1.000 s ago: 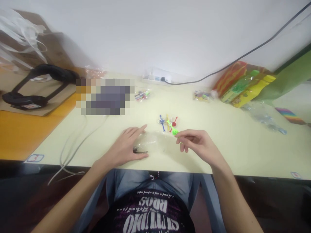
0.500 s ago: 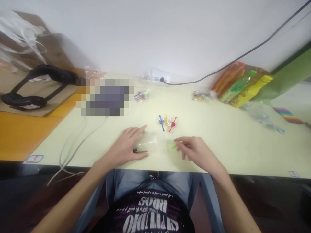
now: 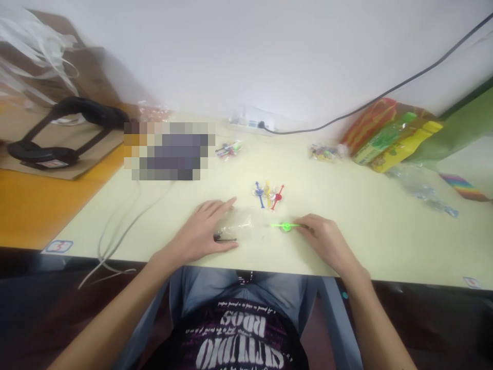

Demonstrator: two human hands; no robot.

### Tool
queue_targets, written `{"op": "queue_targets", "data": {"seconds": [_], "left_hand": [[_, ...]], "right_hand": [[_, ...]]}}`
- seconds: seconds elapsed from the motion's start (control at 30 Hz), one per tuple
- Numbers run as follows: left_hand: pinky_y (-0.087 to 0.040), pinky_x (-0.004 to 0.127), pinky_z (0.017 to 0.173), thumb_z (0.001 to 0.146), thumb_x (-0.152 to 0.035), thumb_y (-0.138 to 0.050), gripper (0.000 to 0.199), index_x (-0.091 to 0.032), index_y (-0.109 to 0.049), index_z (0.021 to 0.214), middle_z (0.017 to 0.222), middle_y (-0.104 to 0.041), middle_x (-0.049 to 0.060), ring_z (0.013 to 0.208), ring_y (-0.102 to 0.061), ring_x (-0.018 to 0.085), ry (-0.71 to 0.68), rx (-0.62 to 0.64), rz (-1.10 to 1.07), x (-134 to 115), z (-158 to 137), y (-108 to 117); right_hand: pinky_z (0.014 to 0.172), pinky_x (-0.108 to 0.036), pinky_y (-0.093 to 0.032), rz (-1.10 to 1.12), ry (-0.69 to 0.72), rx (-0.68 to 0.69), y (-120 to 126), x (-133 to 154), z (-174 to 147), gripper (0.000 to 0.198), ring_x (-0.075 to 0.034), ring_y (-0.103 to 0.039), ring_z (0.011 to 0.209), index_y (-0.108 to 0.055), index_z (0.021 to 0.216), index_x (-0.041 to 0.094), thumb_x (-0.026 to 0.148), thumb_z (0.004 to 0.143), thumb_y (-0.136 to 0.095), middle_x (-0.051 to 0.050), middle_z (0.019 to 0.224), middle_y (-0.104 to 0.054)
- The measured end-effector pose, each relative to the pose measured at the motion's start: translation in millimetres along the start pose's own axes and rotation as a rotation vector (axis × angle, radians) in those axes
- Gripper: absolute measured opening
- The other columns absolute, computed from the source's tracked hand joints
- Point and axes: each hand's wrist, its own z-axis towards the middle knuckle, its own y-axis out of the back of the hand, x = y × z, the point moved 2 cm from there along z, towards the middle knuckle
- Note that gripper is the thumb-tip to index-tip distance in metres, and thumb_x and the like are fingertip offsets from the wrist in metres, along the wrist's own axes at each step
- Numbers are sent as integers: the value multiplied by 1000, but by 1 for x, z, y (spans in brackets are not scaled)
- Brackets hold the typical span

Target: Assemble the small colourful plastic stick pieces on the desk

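From where I stand, the clear bag (image 3: 239, 224) has an indistinct outline against the desk (image 3: 400, 236). The left hand (image 3: 198, 228), thumb and fingers spread, covers one end and part of a dark item (image 3: 225, 239). The right hand (image 3: 327, 236) has its fingers closed on the green arrow (image 3: 286, 226) beside the bag, masking one tip.
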Motion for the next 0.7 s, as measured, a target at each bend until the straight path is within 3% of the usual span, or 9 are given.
{"op": "queue_targets", "data": {"seconds": [0.17,0.27,0.37,0.47,0.6,0.7], "left_hand": [[-39,47,118,87,-62,-77,103,-26,-23,167,151,-55,11,140,-47,34,8,7,8,0,0,0],[-39,48,118,87,-62,-76,102,-26,-24,167,150,-56,11,139,-47,34,8,6,3,0,0,0],[-39,48,118,86,-63,-76,102,-27,-24,167,149,-56,11,139,-47,34,5,1,3,0,1,0],[-39,48,118,86,-62,-77,103,-27,-24,167,149,-57,10,139,-47,34,4,1,8,-1,1,0],[-38,48,118,86,-62,-76,103,-28,-23,167,149,-57,10,139,-48,34,-2,-4,15,-1,1,0],[-38,49,118,87,-63,-76,103,-27,-23,167,149,-57,11,139,-48,34,-8,-7,19,-1,1,0]], "right_hand": [[79,-35,-55,60,-41,-99,10,5,-9,29,-24,-73,83,-82,103,22,33,103,-56,-8,97,-80],[65,-31,-51,98,-89,-142,15,14,-13,29,-19,-63,58,-83,103,20,37,101,-59,-3,71,-74],[60,-29,-47,131,-84,-142,16,28,-9,29,-15,-55,50,-84,98,19,37,101,-61,0,61,-68],[64,-29,-48,115,-17,-140,12,43,2,28,-16,-60,56,-83,97,19,34,102,-60,-2,67,-72],[75,-30,-49,67,112,-86,-3,61,21,27,-20,-71,76,-81,98,19,25,104,-55,-7,90,-80],[80,-29,-49,14,193,0,-18,72,33,32,-21,-73,89,-79,100,18,9,99,-48,-9,100,-79]]}}
